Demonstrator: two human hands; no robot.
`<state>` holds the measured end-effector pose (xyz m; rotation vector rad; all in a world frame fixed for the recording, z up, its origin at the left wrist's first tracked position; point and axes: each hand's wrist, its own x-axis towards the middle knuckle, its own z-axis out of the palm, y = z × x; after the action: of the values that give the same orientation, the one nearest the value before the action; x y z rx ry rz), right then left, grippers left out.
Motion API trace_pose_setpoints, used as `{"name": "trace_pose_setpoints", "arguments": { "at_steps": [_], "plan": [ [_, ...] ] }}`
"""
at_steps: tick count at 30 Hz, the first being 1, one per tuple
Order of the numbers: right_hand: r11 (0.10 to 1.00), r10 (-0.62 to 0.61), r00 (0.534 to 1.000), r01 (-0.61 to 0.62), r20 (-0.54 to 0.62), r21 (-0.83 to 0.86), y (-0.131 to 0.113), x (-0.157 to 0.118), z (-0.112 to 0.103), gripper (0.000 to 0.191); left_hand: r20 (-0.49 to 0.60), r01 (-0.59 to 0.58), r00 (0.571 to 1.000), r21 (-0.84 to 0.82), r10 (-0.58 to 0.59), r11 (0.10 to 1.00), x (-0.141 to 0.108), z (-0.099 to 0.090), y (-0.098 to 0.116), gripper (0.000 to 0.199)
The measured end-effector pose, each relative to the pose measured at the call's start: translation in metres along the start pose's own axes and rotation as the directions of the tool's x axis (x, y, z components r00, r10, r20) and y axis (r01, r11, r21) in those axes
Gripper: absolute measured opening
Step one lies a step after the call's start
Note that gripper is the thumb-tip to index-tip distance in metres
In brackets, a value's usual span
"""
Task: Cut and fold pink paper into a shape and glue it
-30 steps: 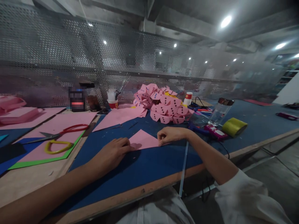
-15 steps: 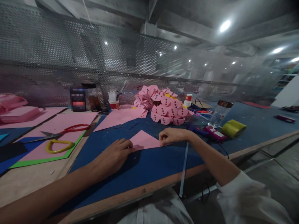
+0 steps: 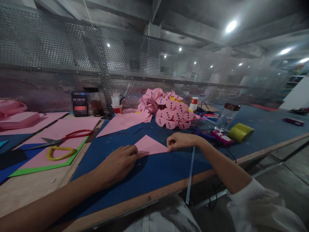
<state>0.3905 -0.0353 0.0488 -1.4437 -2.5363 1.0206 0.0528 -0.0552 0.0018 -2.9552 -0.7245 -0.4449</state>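
Observation:
A sheet of pink paper point(image 3: 149, 145), folded into a triangle, lies on the blue table mat with its peak pointing away from me. My left hand point(image 3: 123, 159) covers the paper's left corner, its fingers bent and the index finger lying along the near folded edge. At the right corner, my right hand point(image 3: 178, 141) pinches the tip with thumb and fingers curled together. Behind the triangle sits a heap of folded pink paper pieces point(image 3: 172, 109) with dark dots. Flat pink sheets point(image 3: 123, 122) lie to the left of the heap.
Scissors with red and yellow handles point(image 3: 64, 141) rest on coloured sheets at left. A glass jar point(image 3: 227, 117), a yellow-green roll point(image 3: 241, 132) and a magenta device point(image 3: 221, 137) stand to the right. A paper cup point(image 3: 117, 108) holds tools near the mesh screen point(image 3: 125, 58).
My right hand has shifted slightly right, to the very tip of the paper's right corner. The left hand stays at the left corner, with its index finger reaching a little further along the edge.

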Motion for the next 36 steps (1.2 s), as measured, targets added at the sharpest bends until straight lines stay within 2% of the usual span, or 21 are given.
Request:
{"name": "trace_pose_setpoints", "arguments": {
  "at_steps": [16, 26, 29, 31, 34, 36],
  "plan": [
    [1.0, -0.012, 1.0, 0.012, -0.017, 0.007, -0.002, -0.008, -0.001, 0.03, 0.064, 0.001, 0.998, 0.019, -0.002, 1.0, 0.003, -0.005, 0.005, 0.051],
    [1.0, -0.012, 1.0, 0.012, -0.025, 0.011, -0.001, -0.009, 0.001, 0.031, 0.051, -0.012, 0.999, 0.008, 0.011, 1.0, 0.008, -0.002, 0.004, 0.047],
    [0.999, 0.009, 0.999, -0.01, -0.035, -0.04, -0.005, -0.011, 0.0, 0.032, 0.034, -0.023, 0.999, 0.03, 0.022, 0.999, 0.009, -0.002, 0.004, 0.045],
    [0.997, -0.003, 0.995, -0.005, -0.101, -0.079, -0.013, -0.011, 0.0, 0.031, 0.03, -0.031, 0.999, 0.042, 0.03, 0.999, 0.01, -0.001, 0.003, 0.043],
    [0.995, -0.084, 0.949, 0.065, -0.304, -0.071, -0.034, -0.003, 0.005, 0.024, 0.036, -0.043, 0.999, 0.063, 0.04, 0.997, 0.01, 0.0, 0.003, 0.043],
    [0.989, -0.15, 0.931, 0.141, -0.333, -0.052, -0.05, 0.008, 0.013, 0.021, 0.04, -0.049, 0.998, 0.084, 0.046, 0.995, 0.01, 0.001, 0.003, 0.043]
  ]
}}
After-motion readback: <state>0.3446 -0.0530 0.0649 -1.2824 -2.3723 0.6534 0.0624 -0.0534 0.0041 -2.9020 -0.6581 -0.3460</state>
